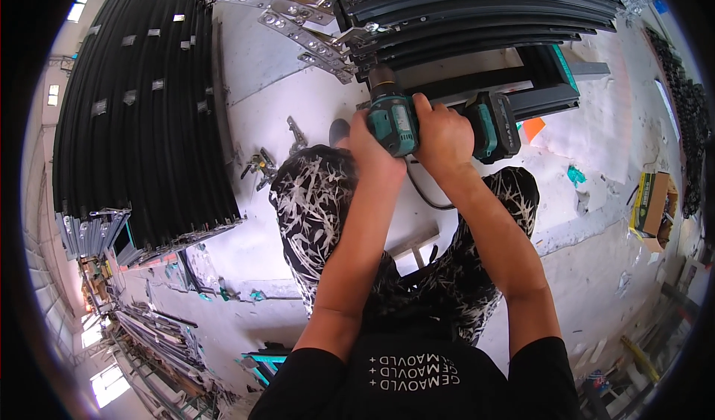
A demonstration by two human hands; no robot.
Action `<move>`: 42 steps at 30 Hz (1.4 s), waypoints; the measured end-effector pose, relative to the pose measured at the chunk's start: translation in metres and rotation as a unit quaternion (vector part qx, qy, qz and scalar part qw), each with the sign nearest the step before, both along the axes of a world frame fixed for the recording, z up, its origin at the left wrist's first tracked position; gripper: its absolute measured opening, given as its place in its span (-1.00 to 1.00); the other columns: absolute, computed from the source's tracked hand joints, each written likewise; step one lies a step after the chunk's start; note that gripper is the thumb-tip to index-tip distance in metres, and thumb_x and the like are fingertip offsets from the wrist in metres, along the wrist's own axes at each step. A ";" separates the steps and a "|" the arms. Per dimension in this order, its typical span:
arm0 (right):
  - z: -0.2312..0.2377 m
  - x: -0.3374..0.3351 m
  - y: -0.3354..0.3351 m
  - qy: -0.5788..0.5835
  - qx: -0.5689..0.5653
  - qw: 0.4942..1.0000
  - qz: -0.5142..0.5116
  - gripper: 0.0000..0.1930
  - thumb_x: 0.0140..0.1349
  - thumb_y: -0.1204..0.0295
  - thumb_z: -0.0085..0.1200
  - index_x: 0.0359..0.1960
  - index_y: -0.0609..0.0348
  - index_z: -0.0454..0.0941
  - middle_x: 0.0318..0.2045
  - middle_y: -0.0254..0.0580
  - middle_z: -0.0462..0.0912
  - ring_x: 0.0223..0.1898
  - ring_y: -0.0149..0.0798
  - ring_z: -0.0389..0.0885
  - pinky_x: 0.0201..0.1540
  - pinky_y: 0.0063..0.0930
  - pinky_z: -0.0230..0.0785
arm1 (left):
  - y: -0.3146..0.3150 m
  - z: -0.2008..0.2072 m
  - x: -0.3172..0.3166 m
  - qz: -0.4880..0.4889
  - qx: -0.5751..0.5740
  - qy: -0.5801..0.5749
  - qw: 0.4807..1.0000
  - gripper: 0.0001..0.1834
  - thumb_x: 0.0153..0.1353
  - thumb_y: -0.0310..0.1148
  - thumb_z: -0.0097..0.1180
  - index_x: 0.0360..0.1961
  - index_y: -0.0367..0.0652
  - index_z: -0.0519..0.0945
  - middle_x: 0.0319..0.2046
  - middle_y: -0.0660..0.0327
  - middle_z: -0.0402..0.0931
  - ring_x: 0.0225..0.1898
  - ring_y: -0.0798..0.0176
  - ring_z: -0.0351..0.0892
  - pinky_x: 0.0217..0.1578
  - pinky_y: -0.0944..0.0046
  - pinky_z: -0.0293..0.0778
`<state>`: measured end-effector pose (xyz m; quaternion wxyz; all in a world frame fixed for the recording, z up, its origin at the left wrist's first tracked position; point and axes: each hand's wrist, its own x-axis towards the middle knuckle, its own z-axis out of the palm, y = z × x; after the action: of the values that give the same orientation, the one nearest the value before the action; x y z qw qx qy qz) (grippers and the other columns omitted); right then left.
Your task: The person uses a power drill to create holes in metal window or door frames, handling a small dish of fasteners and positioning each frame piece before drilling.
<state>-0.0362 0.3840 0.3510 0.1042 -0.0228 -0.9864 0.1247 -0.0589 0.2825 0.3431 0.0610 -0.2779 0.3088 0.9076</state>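
Observation:
A teal and black cordless drill [393, 126] lies across in front of me, its chuck [383, 81] pointing away at the near-left end of the stacked black frames. My right hand [445, 133] is wrapped round its handle, with the black battery [497, 126] sticking out to the right. My left hand [370, 150] is closed against the left side of the drill body, its fingers partly hidden. Metal hinge arms [309, 44] with holes stick out from the frame ends just beyond the chuck. The drill's tip is too small to make out.
A tall stack of black profiles [134, 122] stands at the left. Loose metal hardware [261, 167] lies on the pale floor by my left knee. A black frame [547, 85] sits under the stack ahead. At the right is an open cardboard box [654, 208].

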 end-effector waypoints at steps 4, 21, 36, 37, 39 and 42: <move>-0.003 0.001 0.001 -0.015 -0.029 0.999 0.009 -0.54 -0.26 0.47 0.27 -0.24 0.06 0.38 -0.52 -0.13 0.55 -0.50 -0.05 0.58 -0.45 -0.24 0.43 | 0.003 0.018 0.001 0.012 -0.030 -0.037 0.999 -0.71 0.27 -0.22 -0.24 -0.31 -0.15 0.49 -0.37 0.22 0.53 -0.35 0.26 0.56 -0.28 0.26 0.53; -0.003 0.000 0.006 0.009 -0.031 0.999 0.024 -0.64 -0.21 0.51 0.22 -0.32 0.08 0.37 -0.52 -0.17 0.54 -0.46 -0.11 0.60 -0.45 -0.27 0.43 | -0.009 0.015 -0.002 -0.034 0.007 -0.062 0.997 -0.69 0.29 -0.18 -0.19 -0.15 -0.16 0.48 -0.27 0.21 0.53 -0.23 0.23 0.56 -0.11 0.20 0.50; -0.007 0.014 -0.001 0.040 -0.108 0.993 0.016 -0.57 -0.18 0.51 0.20 -0.17 0.10 0.42 -0.47 -0.09 0.56 -0.42 0.00 0.58 -0.39 -0.21 0.44 | -0.104 0.047 0.011 -0.232 -0.041 0.101 0.967 -0.64 0.39 -0.35 -0.12 0.05 -0.45 0.37 0.07 -0.15 0.41 0.07 0.12 0.50 0.00 0.40 0.54; -0.004 0.019 -0.003 0.032 -0.133 0.990 0.026 -0.56 -0.17 0.49 0.20 -0.15 0.09 0.43 -0.47 -0.08 0.57 -0.42 0.01 0.58 -0.39 -0.20 0.44 | -0.112 0.040 0.009 -0.227 -0.041 0.102 0.968 -0.64 0.39 -0.35 -0.12 0.05 -0.45 0.37 0.07 -0.15 0.41 0.07 0.12 0.50 0.00 0.40 0.54; 0.004 0.042 -0.004 0.036 -0.197 0.979 0.047 -0.55 -0.16 0.36 0.27 -0.14 0.03 0.46 -0.50 -0.05 0.56 -0.43 0.05 0.58 -0.41 -0.15 0.43 | -0.131 0.017 0.007 -0.246 -0.078 0.081 0.963 -0.71 0.32 -0.26 0.04 -0.08 -0.27 0.47 -0.17 0.06 0.57 -0.26 0.30 0.57 -0.27 0.48 0.52; 0.009 0.073 0.000 -0.027 -0.299 0.952 0.058 -0.60 -0.07 0.31 0.26 -0.15 0.06 0.48 -0.46 0.01 0.62 -0.39 0.09 0.60 -0.37 -0.18 0.43 | -0.125 0.027 0.011 -0.264 -0.135 0.066 0.953 -0.75 0.26 -0.16 0.13 -0.28 -0.13 0.54 -0.46 0.31 0.51 -0.58 0.49 0.37 -0.63 0.56 0.24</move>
<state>0.0367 0.3838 0.3601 0.0582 0.0008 -0.9059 0.4194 -0.0483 0.1579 0.3702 0.2396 -0.1319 0.4938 0.8254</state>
